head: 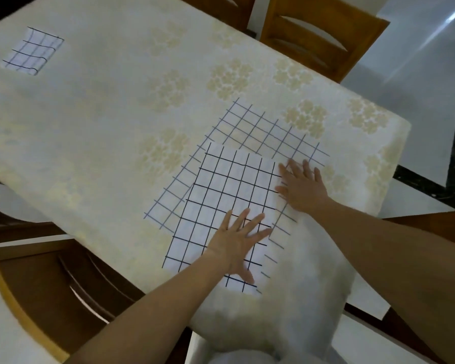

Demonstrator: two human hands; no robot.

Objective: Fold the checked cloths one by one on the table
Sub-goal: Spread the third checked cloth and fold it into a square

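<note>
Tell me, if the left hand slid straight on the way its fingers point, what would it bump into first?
Probably the right hand, lying flat at the right edge of the upper checked cloth. Only flat cloth lies between it and the left hand.

Both forearms (147,311) are bare right up to where the picture cuts them off, and slender. The left hand (237,245) and the right hand (304,187) are bare as well, with long fingers. A bit of whitish fabric (237,357) below the near corner of the table (103,127) may be clothing — I cannot tell.
</note>
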